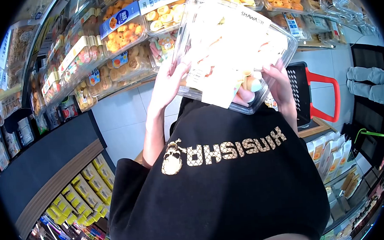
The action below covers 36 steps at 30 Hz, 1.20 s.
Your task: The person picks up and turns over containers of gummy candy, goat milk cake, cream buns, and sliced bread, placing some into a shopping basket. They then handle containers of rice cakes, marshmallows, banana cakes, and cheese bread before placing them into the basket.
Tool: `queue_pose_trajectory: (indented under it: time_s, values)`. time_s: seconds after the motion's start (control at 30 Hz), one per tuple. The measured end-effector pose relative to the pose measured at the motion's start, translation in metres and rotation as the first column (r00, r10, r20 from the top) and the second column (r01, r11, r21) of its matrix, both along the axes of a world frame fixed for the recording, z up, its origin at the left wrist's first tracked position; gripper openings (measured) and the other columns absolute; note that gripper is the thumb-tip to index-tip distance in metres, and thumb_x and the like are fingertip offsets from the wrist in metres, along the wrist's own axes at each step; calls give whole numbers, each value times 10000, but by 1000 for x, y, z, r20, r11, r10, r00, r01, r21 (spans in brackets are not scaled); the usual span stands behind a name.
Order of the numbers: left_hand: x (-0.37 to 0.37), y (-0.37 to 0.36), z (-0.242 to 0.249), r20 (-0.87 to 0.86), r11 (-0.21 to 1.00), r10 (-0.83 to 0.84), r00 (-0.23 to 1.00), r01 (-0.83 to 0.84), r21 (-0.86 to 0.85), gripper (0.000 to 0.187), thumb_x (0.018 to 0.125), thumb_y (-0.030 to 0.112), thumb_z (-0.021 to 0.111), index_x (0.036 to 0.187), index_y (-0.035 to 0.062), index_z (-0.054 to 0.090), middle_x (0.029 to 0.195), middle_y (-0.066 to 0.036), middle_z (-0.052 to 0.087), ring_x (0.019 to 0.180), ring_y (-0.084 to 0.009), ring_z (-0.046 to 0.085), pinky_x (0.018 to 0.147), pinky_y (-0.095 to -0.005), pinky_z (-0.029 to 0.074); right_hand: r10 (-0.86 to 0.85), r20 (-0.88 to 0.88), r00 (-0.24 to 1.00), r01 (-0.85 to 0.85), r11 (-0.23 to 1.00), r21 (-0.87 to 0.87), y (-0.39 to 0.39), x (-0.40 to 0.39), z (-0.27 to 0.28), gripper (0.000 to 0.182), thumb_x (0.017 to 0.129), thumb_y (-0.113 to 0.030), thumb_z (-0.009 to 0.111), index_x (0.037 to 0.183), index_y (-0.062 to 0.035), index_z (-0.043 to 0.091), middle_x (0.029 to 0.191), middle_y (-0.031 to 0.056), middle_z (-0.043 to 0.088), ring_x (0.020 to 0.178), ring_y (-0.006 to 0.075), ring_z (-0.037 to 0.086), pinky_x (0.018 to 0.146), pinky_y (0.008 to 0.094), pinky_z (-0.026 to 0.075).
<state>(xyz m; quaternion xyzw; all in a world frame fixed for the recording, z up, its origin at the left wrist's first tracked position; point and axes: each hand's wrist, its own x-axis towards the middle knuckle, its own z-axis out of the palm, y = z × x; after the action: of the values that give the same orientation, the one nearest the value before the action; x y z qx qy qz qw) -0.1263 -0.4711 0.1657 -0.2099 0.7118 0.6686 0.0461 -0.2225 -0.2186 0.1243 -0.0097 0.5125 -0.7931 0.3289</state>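
A clear plastic box (232,51) with a large pale label, overexposed by glare, is held up in front of my chest. Pink, white and pale blue sweets that look like marshmallows (250,88) show through its near right corner. My left hand (169,85) grips the box's left side, thumb on top. On the right side, my right hand (281,83) is closed around the edge, its thumb over the lid. Part of each hand's fingers is hidden beneath the box, which is tilted.
Shelves ahead carry packed biscuits (124,34) and other boxed snacks (79,54). Right of me stands a black basket (299,91) with a red handle (336,98). Yellow packets (82,188) hang at lower left; white bags (330,151) stand at lower right. Another person's trouser legs (368,83) show far right.
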Motion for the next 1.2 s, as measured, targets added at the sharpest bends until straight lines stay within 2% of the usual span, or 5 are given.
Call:
queue_pose_trajectory:
  time_s: [0.33, 0.53, 0.63, 0.83, 1.2]
  values:
    - [5, -4, -11, 125, 991, 37, 991, -20, -136, 343, 920, 254, 396, 1068, -38, 499, 740, 11, 432, 690, -95, 378, 647, -234, 349, 23, 55, 998, -28, 996, 88, -4, 4, 0, 633, 766, -183, 574, 1284, 24, 275, 1193, 152, 441, 1108, 218, 445, 969, 327, 323]
    - [9, -11, -17, 260, 980, -10, 966, 62, -191, 492, 948, 365, 255, 1178, -7, 479, 1030, -81, 551, 921, -132, 499, 849, -267, 372, 44, 47, 998, -49, 995, 90, -13, 7, 8, 660, 760, -206, 593, 1286, 31, 272, 1203, 156, 427, 1124, 224, 428, 970, 335, 322]
    - [10, -8, -30, 17, 989, 90, 996, -87, -117, 358, 938, 304, 331, 871, -18, 474, 649, 12, 311, 627, -102, 298, 586, -242, 290, 37, 32, 999, -40, 993, 114, -15, 6, 8, 680, 756, -227, 602, 1290, 30, 268, 1201, 162, 428, 1123, 230, 428, 971, 343, 321]
    - [14, -10, -34, 69, 997, 24, 997, -19, -80, 516, 948, 373, 244, 1203, -30, 441, 1153, -126, 516, 1058, -192, 497, 936, -323, 350, -12, 42, 999, 7, 993, 117, -12, 6, 2, 585, 755, -173, 612, 1243, 0, 340, 1147, 127, 491, 1076, 179, 462, 955, 329, 315]
    - [18, -3, -21, 53, 996, 81, 995, -78, -52, 410, 908, 243, 386, 1215, -22, 446, 1135, -101, 528, 1030, -144, 456, 921, -256, 312, 19, 12, 1000, -21, 974, 224, -17, 7, 9, 711, 709, -336, 641, 1249, 6, 329, 1146, 158, 448, 1089, 242, 433, 951, 358, 324]
